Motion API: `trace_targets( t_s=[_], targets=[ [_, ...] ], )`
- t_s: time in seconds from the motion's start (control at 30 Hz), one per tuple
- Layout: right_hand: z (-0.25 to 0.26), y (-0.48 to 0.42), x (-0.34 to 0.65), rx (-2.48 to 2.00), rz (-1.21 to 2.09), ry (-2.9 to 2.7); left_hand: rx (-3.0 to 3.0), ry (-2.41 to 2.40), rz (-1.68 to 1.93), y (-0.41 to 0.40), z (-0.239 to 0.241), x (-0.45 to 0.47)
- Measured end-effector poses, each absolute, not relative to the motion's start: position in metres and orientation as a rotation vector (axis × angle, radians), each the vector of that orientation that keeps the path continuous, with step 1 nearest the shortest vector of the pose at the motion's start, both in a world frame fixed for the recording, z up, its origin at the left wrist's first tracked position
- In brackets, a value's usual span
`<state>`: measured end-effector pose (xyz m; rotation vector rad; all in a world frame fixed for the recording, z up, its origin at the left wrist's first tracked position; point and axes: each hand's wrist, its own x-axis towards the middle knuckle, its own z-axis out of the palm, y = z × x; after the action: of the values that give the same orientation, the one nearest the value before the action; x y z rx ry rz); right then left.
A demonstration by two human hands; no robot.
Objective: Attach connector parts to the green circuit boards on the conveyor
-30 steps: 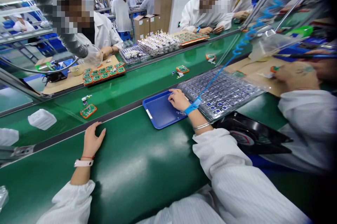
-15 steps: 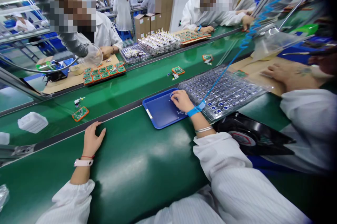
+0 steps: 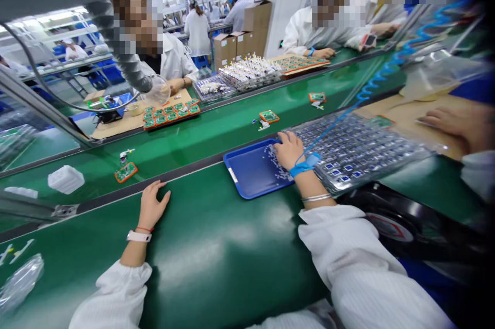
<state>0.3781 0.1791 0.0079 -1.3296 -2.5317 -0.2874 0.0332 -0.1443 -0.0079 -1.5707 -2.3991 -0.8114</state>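
Observation:
My left hand [image 3: 153, 205] rests on the green work surface [image 3: 216, 246] by its far edge, thumb and fingers apart, with nothing in it. My right hand [image 3: 289, 151] is over the far right part of a shallow blue tray [image 3: 247, 177]. Its fingers are bent downward and slightly apart; I see nothing held, though the fingertips are partly hidden. Many tiny whitish pieces [image 3: 276, 164] lie scattered on the tray beside and below this hand. A blue wrist strap [image 3: 305, 165] with a coiled cord is round my right wrist.
Clear plastic trays of small dark-blue parts [image 3: 359, 148] adjoin the blue tray. A black device [image 3: 410, 220] stands near my right forearm. Circuit boards [image 3: 126, 172] and a white plastic container [image 3: 65, 179] are on the green belt [image 3: 209, 138]. A co-worker's hand [image 3: 444, 120] is at right.
The view has shifted, so the scene sits farther right and lower. My right hand has moved toward the tray's far right side, showing more of the tiny pieces. My left hand stays open.

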Motion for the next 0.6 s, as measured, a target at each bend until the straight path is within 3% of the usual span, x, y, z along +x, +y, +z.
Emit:
trace_targets(
  t_s=[0.37, 0.6],
  targets=[
    [-0.001, 0.206, 0.37, -1.313, -0.428, -2.563, -1.562, -2.41, -0.84, -0.146, -0.012, 0.036],
    [0.004, 0.204, 0.37, -1.222, -0.295, -2.58, -1.567, -2.406, -0.805, -0.146, -0.012, 0.034]
  ],
)
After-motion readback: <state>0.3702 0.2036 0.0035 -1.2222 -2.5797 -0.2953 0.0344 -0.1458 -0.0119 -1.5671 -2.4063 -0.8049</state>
